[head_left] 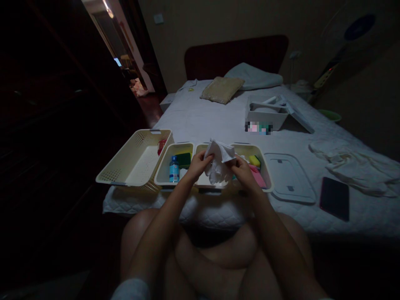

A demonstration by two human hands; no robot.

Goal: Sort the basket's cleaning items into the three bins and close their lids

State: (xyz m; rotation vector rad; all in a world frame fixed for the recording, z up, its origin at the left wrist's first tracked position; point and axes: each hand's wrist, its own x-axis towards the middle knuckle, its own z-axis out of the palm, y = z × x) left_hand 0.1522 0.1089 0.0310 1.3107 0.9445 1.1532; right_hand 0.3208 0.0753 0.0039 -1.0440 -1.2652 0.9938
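Both hands, left hand (199,166) and right hand (241,168), gripped a white cloth (218,160) above the middle bin (208,180); left of that bin, another (162,175) held a blue bottle (174,170).

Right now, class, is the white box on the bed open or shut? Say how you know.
Open: the box has its lid off, slanting beside it, and white items show at the top.
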